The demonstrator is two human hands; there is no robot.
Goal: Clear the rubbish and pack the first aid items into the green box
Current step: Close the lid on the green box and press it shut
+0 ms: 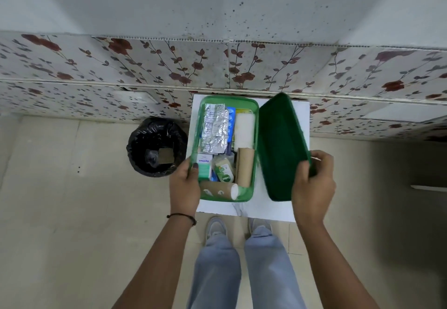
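I see the green box (226, 98) standing open on the small white bench (256, 208), its long side running away from me toward the flowered wall. My left hand (185, 187) grips the box at its near left corner: the thumb is hooked over the rim into the box and the palm lies against the outer wall. The fingers underneath are hidden from me. A dark band (181, 216) circles that wrist.

My right hand (313, 187) holds the dark green lid (280, 144) by its near right corner, thumb on the upper face and fingers curled behind the edge. The lid sits just right of the box, tilted, with its left edge close along the box's right wall and its hollow side facing up.

Inside the box, foil tablet strips (215, 127) lie over the far left part, with a blue blister pack (231, 119) beside them and a white gauze roll (244, 129) at the far right. Nearer me are a white and green carton (204, 165) right beside my left thumb, a small green-labelled bottle (225, 169), a brown bandage roll (244, 165) along the right wall and another brown roll (217, 188) lying across the near end.

A bin (137, 139) with a black liner stands on the floor left of the bench, a brown scrap (165, 156) in it.
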